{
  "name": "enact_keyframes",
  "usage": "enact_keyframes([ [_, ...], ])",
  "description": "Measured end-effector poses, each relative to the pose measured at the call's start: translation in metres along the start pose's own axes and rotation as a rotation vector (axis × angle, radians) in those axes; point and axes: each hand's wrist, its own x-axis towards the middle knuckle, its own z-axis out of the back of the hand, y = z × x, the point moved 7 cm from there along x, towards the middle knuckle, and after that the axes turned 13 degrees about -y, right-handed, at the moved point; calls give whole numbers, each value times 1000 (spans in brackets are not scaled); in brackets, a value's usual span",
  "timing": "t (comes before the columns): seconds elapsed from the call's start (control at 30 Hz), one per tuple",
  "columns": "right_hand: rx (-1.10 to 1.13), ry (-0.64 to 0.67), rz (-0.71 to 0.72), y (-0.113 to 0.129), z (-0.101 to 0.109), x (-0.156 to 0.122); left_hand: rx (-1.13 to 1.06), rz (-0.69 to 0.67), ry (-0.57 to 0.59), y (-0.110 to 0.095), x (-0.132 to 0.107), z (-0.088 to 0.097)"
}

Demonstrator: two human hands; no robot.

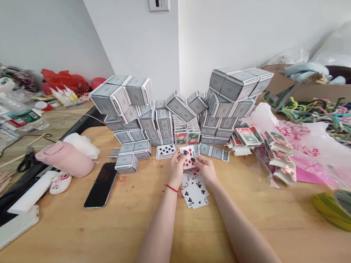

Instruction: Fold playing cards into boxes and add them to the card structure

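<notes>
Between my two hands a playing card [188, 162] with red diamonds is held face up, just above the table. My left hand [177, 167] grips its left side, and my right hand [206, 168] has its right edge between the fingers. Whether more cards lie behind it I cannot tell. Below, loose playing cards [196, 192], clubs among them, lie spread face up. A stack of cards with a spade card [165, 150] on top sits just beyond my left hand. Grey-patterned folded cards [214, 151] lie beyond my right hand.
Grey card boxes are stacked at left [128, 95] and right [232, 85]. Red-green card packs [247, 137] lie to the right, near a yellow tape roll [347, 212]. A black phone [100, 185] and a pink pouch-like thing [64, 158] are on the left.
</notes>
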Motion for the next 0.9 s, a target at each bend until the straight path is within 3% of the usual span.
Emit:
enact_keyframes([
  [0.17, 18, -40, -22, 5, 6, 0, 124, -70, 10, -5, 4, 7],
  [0.37, 27, 16, -27, 8, -1, -3, 215, -163, -4, -6, 6, 11],
  [0.7, -2, -17, 7, 5, 3, 1, 225, -169, -23, -2, 6, 13],
  [0.9, 62, -32, -29, 6, 5, 1, 201, -104, 16, 2, 5, 10],
])
